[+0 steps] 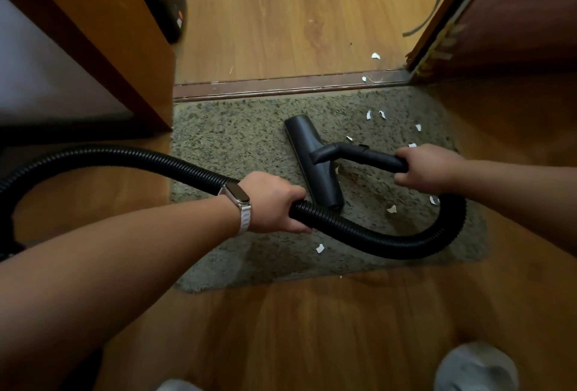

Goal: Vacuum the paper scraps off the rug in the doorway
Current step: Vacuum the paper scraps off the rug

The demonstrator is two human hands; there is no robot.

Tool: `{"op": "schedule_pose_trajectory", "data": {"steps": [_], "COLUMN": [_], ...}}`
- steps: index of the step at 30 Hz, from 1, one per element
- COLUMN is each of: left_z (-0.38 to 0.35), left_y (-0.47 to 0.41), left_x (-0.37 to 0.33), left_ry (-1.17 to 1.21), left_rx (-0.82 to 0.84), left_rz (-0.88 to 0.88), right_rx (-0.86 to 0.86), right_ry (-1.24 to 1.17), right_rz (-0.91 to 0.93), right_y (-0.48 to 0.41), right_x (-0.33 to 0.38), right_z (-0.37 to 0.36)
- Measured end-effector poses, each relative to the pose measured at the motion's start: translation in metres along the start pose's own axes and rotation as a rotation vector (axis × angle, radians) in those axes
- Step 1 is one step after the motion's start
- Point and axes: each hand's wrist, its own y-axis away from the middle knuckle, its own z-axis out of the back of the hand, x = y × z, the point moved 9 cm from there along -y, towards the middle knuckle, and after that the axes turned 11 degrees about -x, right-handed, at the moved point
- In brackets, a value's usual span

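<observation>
A shaggy grey-green rug (237,144) lies in the doorway on a wooden floor. The black vacuum floor head (310,156) rests flat on the rug's middle. My right hand (427,167) grips the black tube just behind the head. My left hand (274,202), with a watch on its wrist, grips the ribbed black hose (390,242), which loops across the rug's near right part and runs off to the left. Several white paper scraps lie on the rug's right side, such as one scrap (391,209) inside the hose loop and another scrap (320,248) near the front edge.
A dark threshold strip (281,86) borders the rug's far edge, with a scrap on it and another scrap (375,56) on the floor beyond. A wooden cabinet (103,31) stands at the left, an open door (515,16) at the right. My feet show at the bottom.
</observation>
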Motion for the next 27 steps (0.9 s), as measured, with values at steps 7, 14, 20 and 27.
{"op": "schedule_pose_trajectory", "data": {"steps": [7, 14, 20, 27], "left_z": [-0.019, -0.027, -0.017, -0.025], "left_y": [0.013, 0.027, 0.025, 0.010], "left_x": [-0.022, -0.055, -0.071, -0.095], "left_ry": [0.010, 0.001, 0.001, 0.027], "left_rx": [0.016, 0.007, 0.047, 0.030], "left_rz": [0.088, 0.168, 0.182, 0.142], "right_rx": [-0.015, -0.001, -0.007, 0.005], "right_ry": [0.028, 0.067, 0.083, 0.171], "right_rz": [0.121, 0.345, 0.457, 0.518], "right_y": [-0.008, -0.001, 0.016, 0.031], "right_x": [0.004, 0.018, 0.022, 0.007], "right_z": [-0.005, -0.018, -0.016, -0.011]}}
